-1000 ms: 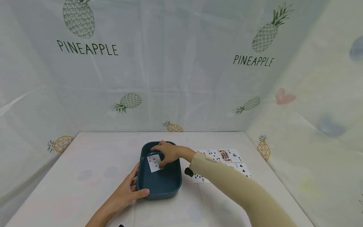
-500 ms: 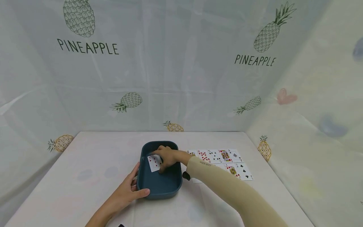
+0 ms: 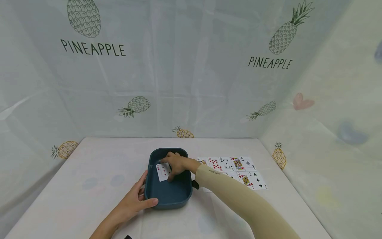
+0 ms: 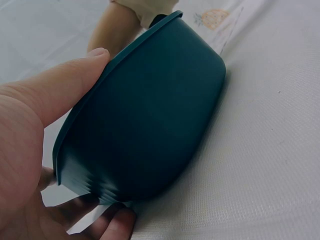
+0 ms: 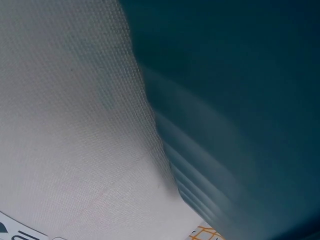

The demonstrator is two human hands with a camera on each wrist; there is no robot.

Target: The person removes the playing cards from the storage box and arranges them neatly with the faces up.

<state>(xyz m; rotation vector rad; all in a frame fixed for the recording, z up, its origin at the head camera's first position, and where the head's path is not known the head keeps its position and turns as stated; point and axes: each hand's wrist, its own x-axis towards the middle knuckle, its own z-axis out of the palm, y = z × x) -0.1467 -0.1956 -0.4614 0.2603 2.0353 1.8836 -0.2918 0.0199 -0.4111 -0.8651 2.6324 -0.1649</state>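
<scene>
A dark teal plastic tub (image 3: 168, 196) stands on the white-covered table. My left hand (image 3: 135, 199) grips its near left corner, thumb over the rim and fingers curled against the outer wall; the left wrist view shows this hold close up. Inside the tub lies a playing card (image 3: 161, 172), a three of diamonds face up. My right hand (image 3: 177, 164) reaches in from the right over the card. Its curled fingers are at the card's far edge and the thumb at its right edge, covering that side. The right wrist view shows only the tub's outer wall (image 5: 235, 100), no fingers.
To the tub's right, several playing cards (image 3: 247, 164) lie face up in rows, partly hidden by my right sleeve (image 3: 232, 191). A pineapple-print curtain (image 3: 191, 73) hangs behind the table's far edge, and more cloth (image 3: 328, 116) closes off the right side.
My right hand has drawn its fingers in from beyond the card's far edge to the edge itself, and the forearm has shifted slightly left. The left hand and tub hold still.
</scene>
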